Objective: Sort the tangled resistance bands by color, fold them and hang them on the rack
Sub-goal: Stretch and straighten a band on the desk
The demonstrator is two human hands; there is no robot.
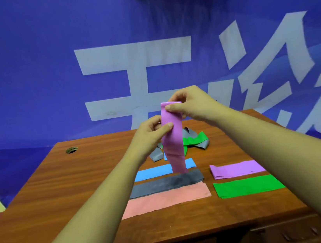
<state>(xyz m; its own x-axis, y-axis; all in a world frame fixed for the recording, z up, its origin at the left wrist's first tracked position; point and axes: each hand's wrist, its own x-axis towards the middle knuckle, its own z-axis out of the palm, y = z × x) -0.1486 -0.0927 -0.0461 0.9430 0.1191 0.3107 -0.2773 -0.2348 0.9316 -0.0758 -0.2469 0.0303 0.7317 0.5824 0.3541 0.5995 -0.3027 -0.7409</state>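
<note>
Head: left hand (151,135), right hand (193,104) pinch band (174,146).

The purple band (173,140) hangs upright, its top pinched by the right hand (192,105) and its upper part by the left hand (151,134). A tangle (195,140) of grey and green bands lies beyond the hands. Below them, flat in rows: blue band (152,172), grey band (163,184), pink band (166,200). Beside the right forearm: folded purple band (236,169), folded green band (247,186).
</note>
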